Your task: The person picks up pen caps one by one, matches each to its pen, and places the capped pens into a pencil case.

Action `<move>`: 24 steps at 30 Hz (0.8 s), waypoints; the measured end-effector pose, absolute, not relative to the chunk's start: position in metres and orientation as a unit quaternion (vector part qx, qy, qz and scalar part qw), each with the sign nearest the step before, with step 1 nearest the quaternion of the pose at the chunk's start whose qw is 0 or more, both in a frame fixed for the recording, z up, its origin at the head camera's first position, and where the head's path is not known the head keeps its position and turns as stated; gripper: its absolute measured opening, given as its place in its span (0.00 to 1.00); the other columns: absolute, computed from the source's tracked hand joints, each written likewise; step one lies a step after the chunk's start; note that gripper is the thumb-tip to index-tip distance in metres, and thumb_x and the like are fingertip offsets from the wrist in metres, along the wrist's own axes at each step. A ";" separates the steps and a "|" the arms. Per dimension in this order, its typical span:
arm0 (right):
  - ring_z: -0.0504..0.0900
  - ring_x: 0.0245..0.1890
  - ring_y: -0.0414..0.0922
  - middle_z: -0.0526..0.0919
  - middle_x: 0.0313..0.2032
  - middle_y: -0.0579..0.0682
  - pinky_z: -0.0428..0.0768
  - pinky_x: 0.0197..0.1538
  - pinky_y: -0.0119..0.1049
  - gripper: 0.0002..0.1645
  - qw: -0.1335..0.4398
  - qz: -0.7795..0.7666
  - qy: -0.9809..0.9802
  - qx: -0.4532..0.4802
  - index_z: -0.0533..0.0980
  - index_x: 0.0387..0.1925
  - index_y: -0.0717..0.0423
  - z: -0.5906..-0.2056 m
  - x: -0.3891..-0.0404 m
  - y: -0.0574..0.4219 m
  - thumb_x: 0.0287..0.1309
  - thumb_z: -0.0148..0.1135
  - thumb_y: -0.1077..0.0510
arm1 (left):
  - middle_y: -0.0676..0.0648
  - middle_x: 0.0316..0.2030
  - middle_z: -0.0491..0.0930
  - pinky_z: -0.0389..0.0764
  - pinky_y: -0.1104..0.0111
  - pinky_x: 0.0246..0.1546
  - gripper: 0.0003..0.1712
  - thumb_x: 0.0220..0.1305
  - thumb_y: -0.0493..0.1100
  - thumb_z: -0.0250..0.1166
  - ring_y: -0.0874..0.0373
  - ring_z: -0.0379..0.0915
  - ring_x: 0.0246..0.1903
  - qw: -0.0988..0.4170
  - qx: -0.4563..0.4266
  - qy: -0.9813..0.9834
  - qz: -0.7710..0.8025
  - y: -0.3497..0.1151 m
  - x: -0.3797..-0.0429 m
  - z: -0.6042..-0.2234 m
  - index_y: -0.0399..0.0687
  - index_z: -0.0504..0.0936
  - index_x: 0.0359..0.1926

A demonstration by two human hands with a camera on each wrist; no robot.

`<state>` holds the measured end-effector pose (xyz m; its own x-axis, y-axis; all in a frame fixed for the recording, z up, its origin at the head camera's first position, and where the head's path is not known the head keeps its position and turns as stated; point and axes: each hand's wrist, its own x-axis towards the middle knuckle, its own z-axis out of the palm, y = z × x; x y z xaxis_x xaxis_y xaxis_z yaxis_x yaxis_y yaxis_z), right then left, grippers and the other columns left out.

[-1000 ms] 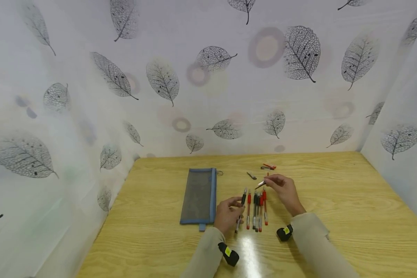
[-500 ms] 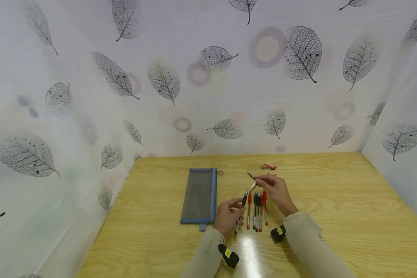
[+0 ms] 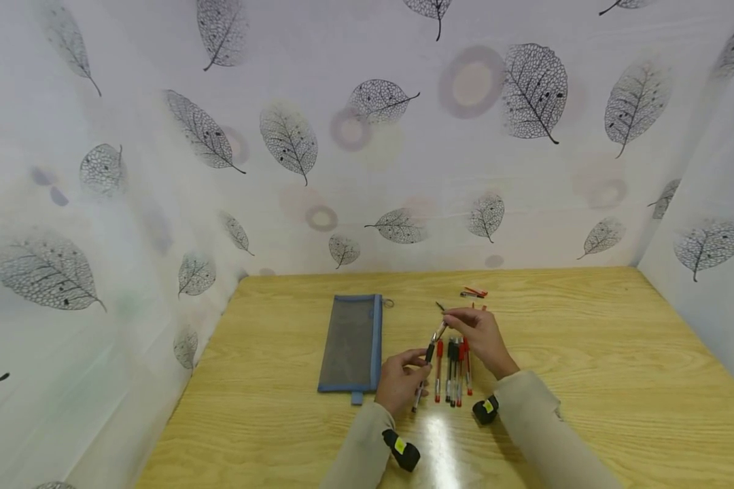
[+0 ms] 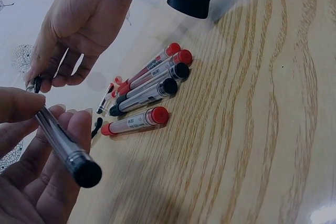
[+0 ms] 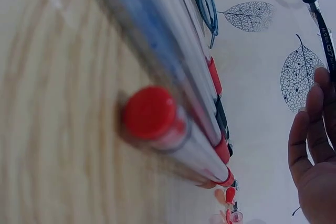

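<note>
In the head view my left hand (image 3: pixel 397 380) grips a clear gel pen with a black grip (image 3: pixel 429 353), tilted with its tip up and away. The black end of that pen (image 4: pixel 68 153) faces the left wrist camera. My right hand (image 3: pixel 478 337) pinches a pen cap (image 3: pixel 442 329) at the tip of the pen. In the right wrist view the cap (image 5: pixel 326 40) is dark with light lettering and lies in line with the pen; how far it covers the tip is hard to tell. Beside the hands, several red and black pens (image 3: pixel 452 373) lie in a row.
A grey mesh pouch (image 3: pixel 347 346) with blue edging lies left of the hands. Red and black caps (image 3: pixel 474 293) are at the back of the wooden table (image 3: pixel 269 421). A dark cap (image 3: pixel 440 306) lies partly behind my right hand. Leaf-patterned sheeting (image 3: pixel 404 163) surrounds the table.
My right hand has moved left and slightly down, bringing the cap from above the row of pens to the pen's tip. The left hand has stayed nearly still with the pen.
</note>
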<state>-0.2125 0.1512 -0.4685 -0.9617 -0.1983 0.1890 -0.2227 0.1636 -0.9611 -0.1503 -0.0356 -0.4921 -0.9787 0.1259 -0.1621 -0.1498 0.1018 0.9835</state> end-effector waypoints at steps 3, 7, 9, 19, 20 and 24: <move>0.83 0.40 0.39 0.83 0.44 0.64 0.74 0.51 0.59 0.15 0.008 0.634 -0.760 0.142 0.79 0.47 0.70 -0.474 -0.216 0.151 0.65 0.58 0.62 | 0.48 0.37 0.80 0.83 0.65 0.24 0.18 0.63 0.36 0.64 0.54 0.79 0.27 0.101 -0.004 0.735 0.670 -0.036 -0.151 -0.492 0.43 0.81 0.55; 0.83 0.40 0.39 0.82 0.45 0.65 0.76 0.51 0.56 0.16 0.003 0.641 -0.753 0.148 0.78 0.48 0.71 -0.487 -0.222 0.152 0.65 0.59 0.61 | 0.48 0.37 0.80 0.83 0.65 0.25 0.18 0.63 0.36 0.64 0.54 0.79 0.27 0.100 -0.003 0.732 0.674 -0.036 -0.151 -0.492 0.43 0.81 0.55; 0.83 0.41 0.39 0.81 0.46 0.68 0.77 0.51 0.53 0.18 0.000 0.641 -0.752 0.151 0.78 0.49 0.72 -0.492 -0.224 0.153 0.65 0.59 0.60 | 0.48 0.37 0.79 0.83 0.65 0.24 0.18 0.63 0.36 0.64 0.54 0.79 0.27 0.100 -0.002 0.732 0.674 -0.036 -0.150 -0.492 0.43 0.81 0.55; 0.81 0.41 0.37 0.79 0.48 0.70 0.79 0.50 0.43 0.21 -0.011 0.633 -0.760 0.147 0.78 0.49 0.71 -0.493 -0.224 0.153 0.64 0.61 0.55 | 0.49 0.35 0.79 0.83 0.64 0.24 0.17 0.63 0.35 0.64 0.56 0.78 0.25 0.098 0.002 0.731 0.675 -0.036 -0.149 -0.491 0.41 0.81 0.54; 0.81 0.42 0.37 0.79 0.48 0.70 0.79 0.50 0.40 0.21 -0.013 0.632 -0.760 0.151 0.78 0.49 0.71 -0.493 -0.224 0.153 0.64 0.61 0.56 | 0.49 0.35 0.79 0.83 0.64 0.24 0.17 0.63 0.35 0.64 0.56 0.78 0.25 0.098 0.003 0.731 0.675 -0.036 -0.149 -0.491 0.42 0.81 0.54; 0.80 0.45 0.36 0.78 0.49 0.70 0.77 0.48 0.30 0.21 -0.027 0.630 -0.757 0.169 0.78 0.49 0.72 -0.492 -0.223 0.152 0.65 0.60 0.56 | 0.48 0.36 0.79 0.83 0.63 0.25 0.17 0.64 0.35 0.64 0.56 0.78 0.25 0.099 0.003 0.729 0.678 -0.036 -0.150 -0.490 0.43 0.82 0.54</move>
